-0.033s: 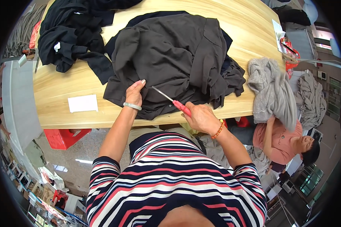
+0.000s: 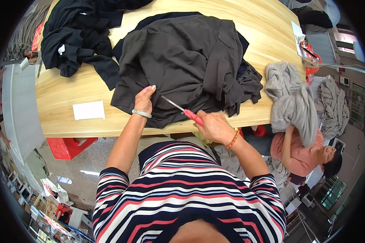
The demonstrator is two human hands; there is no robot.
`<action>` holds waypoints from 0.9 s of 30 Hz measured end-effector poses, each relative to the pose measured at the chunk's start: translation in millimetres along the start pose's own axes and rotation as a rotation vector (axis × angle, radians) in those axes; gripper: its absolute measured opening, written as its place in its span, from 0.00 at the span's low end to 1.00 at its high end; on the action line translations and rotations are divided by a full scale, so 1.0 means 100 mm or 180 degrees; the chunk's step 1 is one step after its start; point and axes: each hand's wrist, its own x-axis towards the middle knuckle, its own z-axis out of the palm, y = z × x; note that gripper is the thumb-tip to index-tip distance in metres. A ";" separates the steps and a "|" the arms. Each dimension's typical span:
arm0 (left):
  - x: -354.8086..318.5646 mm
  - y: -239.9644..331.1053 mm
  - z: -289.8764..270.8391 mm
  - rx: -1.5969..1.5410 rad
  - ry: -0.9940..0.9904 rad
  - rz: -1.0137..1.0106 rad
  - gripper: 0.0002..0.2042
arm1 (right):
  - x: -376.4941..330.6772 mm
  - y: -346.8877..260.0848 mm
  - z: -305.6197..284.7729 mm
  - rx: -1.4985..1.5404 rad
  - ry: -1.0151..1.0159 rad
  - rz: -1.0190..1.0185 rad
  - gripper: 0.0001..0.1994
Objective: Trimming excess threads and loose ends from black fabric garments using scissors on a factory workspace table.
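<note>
A dark charcoal garment [image 2: 174, 52] lies spread and wrinkled on the wooden table [image 2: 267, 36] in front of me. My left hand [image 2: 143, 101] holds it near its front edge, thumb on top and the other fingers hidden in the cloth. In my right hand [image 2: 215, 126] is a red-handled tool [image 2: 193, 117] with a thin metal shaft. The tip points toward my left hand, just over the cloth; I cannot tell whether it touches. A navy garment [image 2: 244, 43] shows from underneath.
Dark clothes [image 2: 75, 42] are heaped at the far left, behind a white paper [image 2: 89, 110]. On the right, a person [image 2: 300, 150] in a pink shirt handles a grey knit garment [image 2: 290, 97] at the table's edge. A red stool [image 2: 69, 148] stands below the left front edge.
My right hand and the tool have shifted slightly left, and the tip sits a little lower. My left hand stays put. The grey knit garment on the right has moved in the other person's hands.
</note>
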 end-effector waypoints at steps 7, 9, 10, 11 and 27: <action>-0.02 -0.03 -0.09 -0.0194 0.0038 -0.0052 0.10 | -0.01 -0.01 0.02 -0.0095 -0.0187 -0.0179 0.12; -0.03 -0.05 -0.11 -0.0227 -0.0001 -0.0109 0.10 | -0.01 -0.02 0.06 -0.0110 -0.0170 -0.0065 0.12; -0.01 -0.05 -0.13 -0.0323 0.0030 -0.0167 0.10 | -0.01 -0.02 0.06 -0.0132 -0.0143 0.0039 0.12; 0.00 -0.05 -0.14 -0.0416 0.0061 -0.0229 0.10 | -0.01 -0.02 0.07 -0.0131 -0.0146 0.0042 0.12; -0.16 0.40 0.26 0.0233 -0.0631 0.0076 0.07 | 0.08 -0.02 0.03 0.0523 0.0274 -0.0385 0.12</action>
